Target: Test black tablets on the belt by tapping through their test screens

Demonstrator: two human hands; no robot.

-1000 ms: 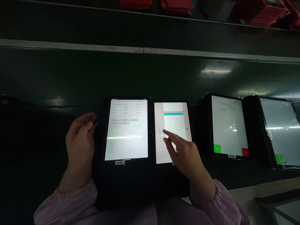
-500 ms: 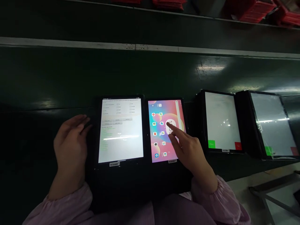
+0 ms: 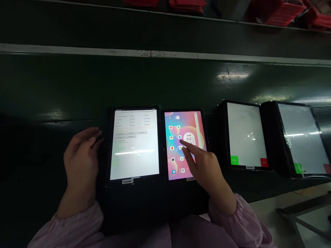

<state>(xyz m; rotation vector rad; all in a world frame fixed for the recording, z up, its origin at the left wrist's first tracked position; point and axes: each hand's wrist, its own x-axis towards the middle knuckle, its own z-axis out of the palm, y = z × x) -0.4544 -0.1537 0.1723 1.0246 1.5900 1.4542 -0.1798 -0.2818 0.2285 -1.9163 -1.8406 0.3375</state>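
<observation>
Near the middle lies a tablet (image 3: 172, 119) with a colourful home screen of app icons and a clock. Over its screen is my right hand (image 3: 203, 162), index finger and thumb extended a little apart, the index fingertip at the icons; it holds nothing. Left of it lies a second tablet (image 3: 136, 162) showing a white page with checkboxes, grey buttons and green text. Beside that tablet's left edge rests my left hand (image 3: 82, 158), fingers loosely bent and apart, with nothing visible in it. Whether the right fingertip touches the glass is unclear.
Two more tablets, one nearer (image 3: 245, 134) and one farther right (image 3: 301, 137), show pale screens with green and red squares, raised on dark stacks. Red packets (image 3: 278, 12) lie beyond the pale strip (image 3: 98, 50). A metal frame stands at lower right.
My right hand has moved slightly left across the home screen, from the clock to the icons. The whole view has shifted slightly; my left hand keeps its pose.
</observation>
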